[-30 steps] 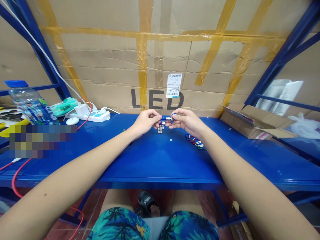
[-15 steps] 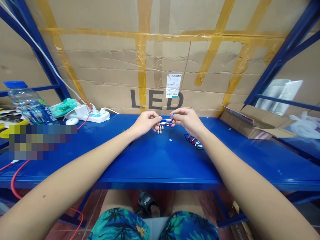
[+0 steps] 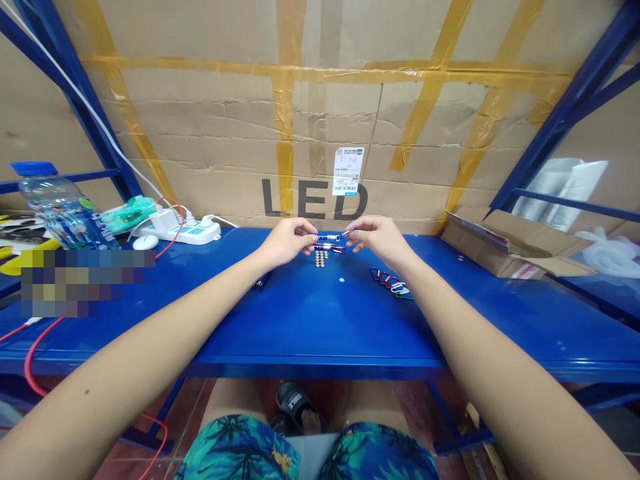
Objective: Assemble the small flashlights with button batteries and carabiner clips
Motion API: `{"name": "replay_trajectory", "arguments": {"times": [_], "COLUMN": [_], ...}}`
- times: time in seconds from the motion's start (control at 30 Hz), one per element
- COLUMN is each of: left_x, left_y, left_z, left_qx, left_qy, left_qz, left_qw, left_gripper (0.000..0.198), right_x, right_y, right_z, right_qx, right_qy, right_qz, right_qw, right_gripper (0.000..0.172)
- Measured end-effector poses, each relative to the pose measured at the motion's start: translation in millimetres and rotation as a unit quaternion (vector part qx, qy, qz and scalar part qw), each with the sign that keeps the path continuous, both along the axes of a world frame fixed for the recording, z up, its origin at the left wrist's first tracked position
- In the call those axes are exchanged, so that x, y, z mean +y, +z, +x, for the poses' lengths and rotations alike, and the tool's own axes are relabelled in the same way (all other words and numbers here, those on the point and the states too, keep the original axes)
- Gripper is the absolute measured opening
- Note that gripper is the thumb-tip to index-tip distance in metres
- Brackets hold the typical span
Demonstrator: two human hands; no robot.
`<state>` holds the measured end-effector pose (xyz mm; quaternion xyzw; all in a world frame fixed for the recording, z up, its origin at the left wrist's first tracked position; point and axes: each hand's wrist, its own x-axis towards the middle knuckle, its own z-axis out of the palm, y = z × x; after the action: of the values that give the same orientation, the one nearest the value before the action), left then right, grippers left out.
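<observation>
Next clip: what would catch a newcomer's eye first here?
Both hands meet at the middle of the blue table: the left hand and right hand pinch a small blue cylinder between them, above a cluster of small silver discs. Behind, a taped cardboard wall printed LED fills the view; coloured clips lie by the right wrist.

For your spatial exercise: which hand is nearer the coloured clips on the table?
Right. The right hand is just beyond the clips; the left hand is farther left.

The big brown cardboard box carries black letters "LED"; its white sticker label is too small to read
</observation>
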<state>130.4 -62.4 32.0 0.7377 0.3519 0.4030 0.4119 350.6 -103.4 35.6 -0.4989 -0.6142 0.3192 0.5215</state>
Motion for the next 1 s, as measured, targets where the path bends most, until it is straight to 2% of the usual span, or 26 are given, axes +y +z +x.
{"name": "replay_trajectory", "arguments": {"times": [0.1,0.17,0.27,0.4,0.5,0.67,0.73,0.83,1.0], "left_x": [4,6,11,24,40,66,77,91,107], "left_y": [2.8,3.2,3.7,8.8,15.8,23.7,21.4,11.8,-4.3], "left_z": [-5,-8,-12,-10,-2,16,23,31,36], "left_qx": [0.062,0.110,0.188,0.238,0.288,0.401,0.415,0.421,0.419], "left_qy": [0.031,0.049,0.067,0.078,0.055,0.025,0.023,0.024,0.006], "left_qz": [0.021,0.078,0.186,0.257,0.260,0.241,0.236,0.188,0.144], "left_qw": [0.997,0.990,0.962,0.933,0.920,0.884,0.878,0.887,0.897], "left_gripper": [0.009,0.010,0.008,0.012,0.014,0.018,0.018,0.014,0.019], "right_x": [2,2,2,16,35,67,77,90,98], "right_y": [0.6,2.2,4.4,6.2,10.8,18.4,14.9,2.5,-13.3], "right_z": [3,4,5,9,16,24,26,29,31], "right_qx": [-0.067,-0.078,-0.082,-0.112,-0.214,-0.424,-0.456,-0.466,-0.490], "right_qy": [0.008,0.036,0.080,0.061,0.027,0.000,-0.008,-0.001,0.007], "right_qz": [-0.004,-0.022,-0.050,-0.044,-0.035,-0.034,-0.023,-0.026,-0.033], "right_qw": [0.998,0.996,0.992,0.991,0.976,0.905,0.890,0.884,0.871], "right_gripper": [0.007,0.005,0.005,0.013,0.010,0.011,0.011,0.011,0.012]}}
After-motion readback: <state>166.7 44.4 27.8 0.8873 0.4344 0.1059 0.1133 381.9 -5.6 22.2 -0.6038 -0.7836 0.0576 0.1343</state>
